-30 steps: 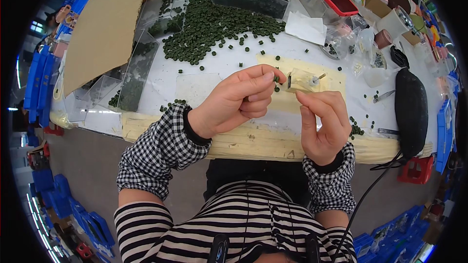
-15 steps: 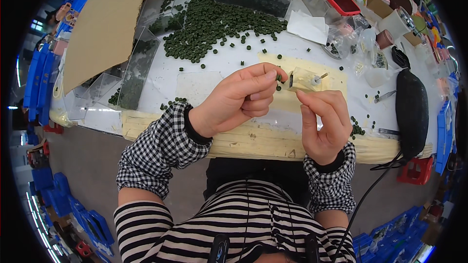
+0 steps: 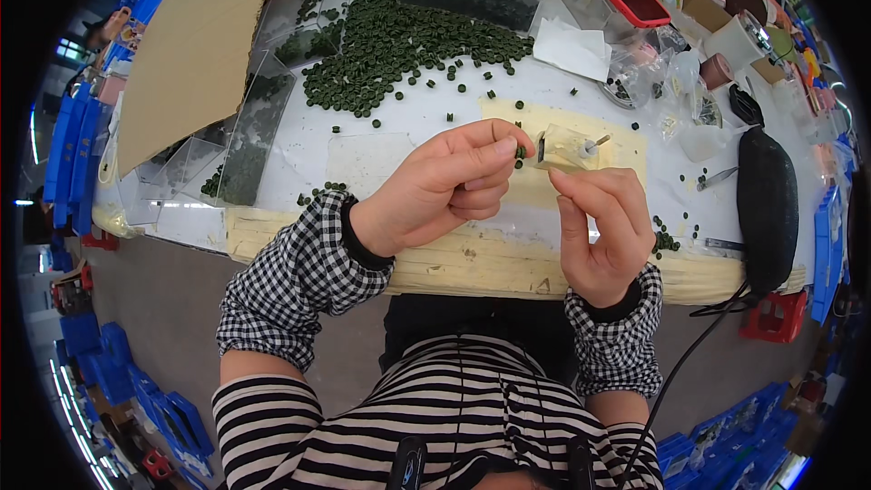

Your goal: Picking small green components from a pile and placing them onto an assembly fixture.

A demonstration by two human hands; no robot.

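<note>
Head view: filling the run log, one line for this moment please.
left hand: pinching green bead | right hand: beside small block | bead pile: on table

Bright, even overhead light, soft shadows, sharp centre, heavy fisheye bending and dark rim.

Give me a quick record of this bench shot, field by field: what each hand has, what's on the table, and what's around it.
left hand: pinches a small dark green ring at its fingertips
right hand: holds a small pale block with a metal pin, close to the ring
table: white top, cream pad under the hands
ring pile: loose dark green rings heaped at the far side, some scattered
trays: clear plastic, left of the pile
black case: at the right edge
</note>
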